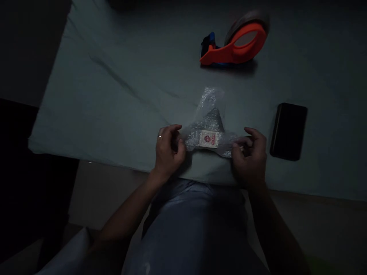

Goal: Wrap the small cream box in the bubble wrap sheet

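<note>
A small white item with a red label (208,139) lies wrapped in clear bubble wrap (209,114) near the table's front edge. My left hand (168,151) pinches the left end of the wrap, a ring on one finger. My right hand (250,157) pinches the right end. Both hands have their fingers closed on the wrap, which stretches between them, with a loose flap standing up behind the item.
An orange and blue tape dispenser (237,44) with a roll of tape stands at the back. A black phone (288,131) lies right of my right hand. The table (114,95) has a pale cloth with creases. The scene is dim.
</note>
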A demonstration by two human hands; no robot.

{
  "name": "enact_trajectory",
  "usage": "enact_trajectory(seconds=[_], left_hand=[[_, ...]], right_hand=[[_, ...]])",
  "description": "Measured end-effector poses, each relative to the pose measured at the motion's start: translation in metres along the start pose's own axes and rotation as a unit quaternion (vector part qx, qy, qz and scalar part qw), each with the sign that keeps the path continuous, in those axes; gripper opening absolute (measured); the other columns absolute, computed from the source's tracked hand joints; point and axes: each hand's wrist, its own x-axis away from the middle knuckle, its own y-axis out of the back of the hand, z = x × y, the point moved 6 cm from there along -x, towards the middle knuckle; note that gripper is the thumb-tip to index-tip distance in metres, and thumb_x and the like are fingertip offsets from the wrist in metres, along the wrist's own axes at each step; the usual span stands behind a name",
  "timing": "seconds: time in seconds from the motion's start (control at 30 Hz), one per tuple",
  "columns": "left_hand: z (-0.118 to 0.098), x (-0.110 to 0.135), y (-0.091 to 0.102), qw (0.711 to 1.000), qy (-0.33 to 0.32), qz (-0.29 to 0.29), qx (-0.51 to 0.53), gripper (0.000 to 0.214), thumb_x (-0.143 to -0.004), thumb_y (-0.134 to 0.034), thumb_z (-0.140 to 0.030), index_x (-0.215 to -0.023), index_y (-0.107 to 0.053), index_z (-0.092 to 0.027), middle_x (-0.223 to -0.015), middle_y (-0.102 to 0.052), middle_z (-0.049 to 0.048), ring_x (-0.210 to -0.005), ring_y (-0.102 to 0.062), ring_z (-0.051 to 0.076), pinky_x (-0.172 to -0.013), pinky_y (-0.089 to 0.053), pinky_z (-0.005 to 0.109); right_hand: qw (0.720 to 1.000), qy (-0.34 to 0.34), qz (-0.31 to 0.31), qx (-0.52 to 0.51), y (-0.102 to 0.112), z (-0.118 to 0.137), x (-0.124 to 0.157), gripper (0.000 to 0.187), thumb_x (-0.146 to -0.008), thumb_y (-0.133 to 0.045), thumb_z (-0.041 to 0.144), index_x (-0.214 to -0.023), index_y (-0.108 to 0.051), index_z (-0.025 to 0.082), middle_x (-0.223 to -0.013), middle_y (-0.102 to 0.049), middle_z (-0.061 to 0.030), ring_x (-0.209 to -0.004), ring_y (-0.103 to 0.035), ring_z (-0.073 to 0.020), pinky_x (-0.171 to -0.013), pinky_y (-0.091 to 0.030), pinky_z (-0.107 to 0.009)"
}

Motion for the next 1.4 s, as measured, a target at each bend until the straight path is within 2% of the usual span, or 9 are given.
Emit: enact_trajectory(seconds=[0.23, 0.47, 0.63, 0.8, 0.9, 1.1, 1.2, 1.3, 1.4], left_hand=[[-0.011, -0.018, -0.013, 0.985, -0.114, 0.123, -0.041, 0.057, -0.076, -0.051, -0.011, -0.131, -0.046, -0.027, -0.153, -0.025, 0.0078, -0.144, -0.018, 0.034, -0.114, -0.024, 0.055], [0.017, -0.029, -0.024, 0.985, -0.014, 0.152, -0.086, 0.043, -0.079, -0.055, -0.023, -0.122, -0.055, -0.021, -0.144, -0.043, 0.0118, -0.143, -0.02, 0.037, -0.113, -0.018, 0.062], [0.031, -0.026, -0.02, 0.988, 0.009, 0.133, -0.083, 0.032, -0.088, -0.054, -0.036, -0.117, -0.058, -0.024, -0.142, -0.045, 0.0087, -0.143, -0.02, 0.034, -0.115, -0.019, 0.058], [0.008, -0.031, -0.01, 0.989, -0.054, 0.135, -0.026, 0.021, -0.082, -0.063, -0.038, -0.095, -0.06, -0.021, -0.138, -0.049, 0.0096, -0.143, -0.023, 0.032, -0.116, -0.022, 0.055], [-0.012, -0.027, 0.0, 0.97, -0.109, 0.2, 0.086, 0.005, -0.083, -0.055, -0.024, -0.086, -0.055, -0.02, -0.127, -0.06, 0.0107, -0.133, -0.044, 0.026, -0.11, -0.036, 0.049], [-0.018, 0.008, 0.013, 0.923, -0.158, 0.334, 0.111, 0.014, -0.085, -0.054, -0.03, -0.079, -0.059, -0.019, -0.091, -0.07, 0.0065, -0.098, -0.064, 0.021, -0.109, -0.037, 0.049], [-0.019, 0.022, 0.01, 0.926, -0.17, 0.333, 0.051, 0.013, -0.088, -0.053, -0.027, -0.084, -0.062, -0.018, -0.084, -0.069, 0.0058, -0.09, -0.064, 0.02, -0.1, -0.045, 0.046], [-0.035, 0.033, 0.003, 0.93, -0.207, 0.301, 0.021, 0.019, -0.09, -0.047, -0.014, -0.103, -0.062, -0.013, -0.099, -0.069, 0.0114, -0.101, -0.062, 0.021, -0.09, -0.053, 0.038], [-0.054, 0.046, -0.014, 0.905, -0.248, 0.344, 0.004, 0.029, -0.094, -0.045, -0.015, -0.121, -0.056, -0.013, -0.13, -0.058, 0.0156, -0.128, -0.05, 0.026, -0.102, -0.048, 0.043]], right_hand=[[0.978, 0.176, 0.064, 0.089, -0.005, 0.034, -0.012, 0.045, -0.075, -0.047, 0.003, -0.115, -0.057, 0.022, -0.123, -0.05, -0.0128, -0.117, -0.052, -0.0278, -0.097, -0.048, -0.049], [0.969, 0.135, 0.11, 0.176, -0.009, 0.026, -0.023, 0.052, -0.077, -0.053, 0.016, -0.129, -0.051, 0.018, -0.122, -0.055, -0.0153, -0.118, -0.048, -0.0357, -0.1, -0.041, -0.061], [0.966, 0.107, 0.123, 0.2, -0.009, 0.01, -0.02, 0.04, -0.086, -0.054, 0.039, -0.118, -0.058, 0.015, -0.146, -0.038, -0.0195, -0.139, -0.025, -0.0426, -0.106, -0.027, -0.069], [0.97, 0.169, 0.091, 0.149, 0.002, 0.025, -0.019, 0.02, -0.082, -0.063, 0.036, -0.096, -0.061, 0.021, -0.144, -0.043, -0.0134, -0.14, -0.028, -0.0407, -0.107, -0.031, -0.067], [0.961, 0.239, 0.093, 0.103, 0.014, 0.037, -0.012, 0.005, -0.081, -0.062, 0.024, -0.086, -0.059, 0.024, -0.138, -0.05, -0.008, -0.137, -0.035, -0.0361, -0.107, -0.033, -0.064], [0.928, 0.281, 0.222, 0.107, 0.021, 0.021, 0.023, 0.014, -0.08, -0.064, 0.034, -0.087, -0.064, 0.021, -0.146, -0.041, -0.0111, -0.138, -0.031, -0.0396, -0.101, -0.038, -0.064], [0.924, 0.267, 0.247, 0.122, 0.019, 0.01, 0.033, 0.016, -0.083, -0.062, 0.035, -0.084, -0.068, 0.02, -0.147, -0.041, -0.0115, -0.138, -0.031, -0.0401, -0.1, -0.039, -0.063], [0.926, 0.268, 0.223, 0.142, 0.017, 0.015, 0.029, 0.01, -0.083, -0.063, 0.026, -0.077, -0.067, 0.019, -0.14, -0.048, -0.0123, -0.134, -0.038, -0.0393, -0.1, -0.04, -0.062], [0.935, 0.281, 0.177, 0.128, 0.014, 0.033, 0.016, 0.003, -0.082, -0.063, 0.019, -0.078, -0.063, 0.019, -0.123, -0.06, -0.0131, -0.124, -0.05, -0.0347, -0.097, -0.045, -0.057]])
